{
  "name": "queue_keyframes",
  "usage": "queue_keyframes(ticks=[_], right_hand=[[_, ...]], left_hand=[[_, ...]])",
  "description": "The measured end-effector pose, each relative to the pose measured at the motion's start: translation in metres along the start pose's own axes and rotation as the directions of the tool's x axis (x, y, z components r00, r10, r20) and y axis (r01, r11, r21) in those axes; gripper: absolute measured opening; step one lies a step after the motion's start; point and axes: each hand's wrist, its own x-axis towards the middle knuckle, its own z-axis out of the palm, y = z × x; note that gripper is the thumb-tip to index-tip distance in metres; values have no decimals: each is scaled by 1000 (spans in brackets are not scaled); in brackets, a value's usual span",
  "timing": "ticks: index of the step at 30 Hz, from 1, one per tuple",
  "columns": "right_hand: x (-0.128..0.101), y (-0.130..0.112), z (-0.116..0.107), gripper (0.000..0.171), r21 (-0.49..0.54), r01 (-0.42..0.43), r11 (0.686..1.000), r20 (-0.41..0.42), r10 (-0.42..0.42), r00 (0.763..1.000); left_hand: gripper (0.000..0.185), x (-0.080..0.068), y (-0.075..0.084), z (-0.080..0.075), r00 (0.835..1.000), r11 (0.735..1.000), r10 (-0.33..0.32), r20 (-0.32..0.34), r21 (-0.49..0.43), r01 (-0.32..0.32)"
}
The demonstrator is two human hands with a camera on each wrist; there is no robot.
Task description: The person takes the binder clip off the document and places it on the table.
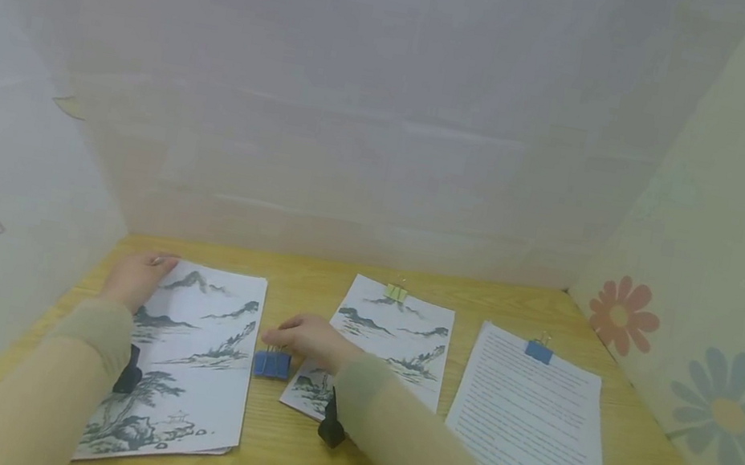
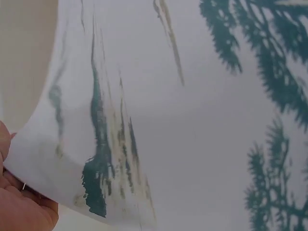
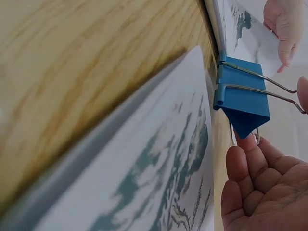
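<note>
My left hand [image 1: 134, 280] grips the upper left corner of a paper stack [image 1: 208, 393] printed with an ink landscape. In the left wrist view, the fingers [image 2: 29, 207] curl at the edge of the sheets, which bend upward there. Just right of that stack, my right hand [image 1: 315, 337] pinches the wire handles of a blue binder clip [image 1: 272, 364]. The right wrist view shows this binder clip [image 3: 243, 89] between thumb and fingers, its wire handles apart from each other at the thumb side. Its mouth appears closed, with no paper visible in it.
A second landscape stack [image 1: 418, 378] lies partly under my right forearm, with a yellow binder clip [image 1: 395, 292] on its top edge. Farther right is a stack of printed text [image 1: 529, 444] with another blue clip [image 1: 539, 352]. Pale walls [image 1: 386, 145] enclose the wooden table [image 1: 279, 453].
</note>
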Motion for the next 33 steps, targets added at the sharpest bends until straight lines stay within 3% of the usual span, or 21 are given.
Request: queue_keyframes(ticks=[4,11,20,26,33], right_hand=[[4,1,3,54,-25,-37,999,-21,36,999],[6,-2,9,51,-42,-108,993,-44,106,993],[8,-2,9,61,-72,-129,989,-55,125,991],[7,-2,10,66,-94,-129,987,-75,122,990],[3,-2,7,61,-146,-133,980,-96,120,988]], left_hand=[[62,-1,2,1,1000,1000,7,-5,-8,-7],[62,-2,4,-3,998,998,-55,-16,-37,54],[56,-6,14,-2,990,987,-107,-87,-128,95],[56,-10,26,5,992,979,-112,-60,-180,99],[55,-14,37,13,995,976,-92,-40,-203,82]])
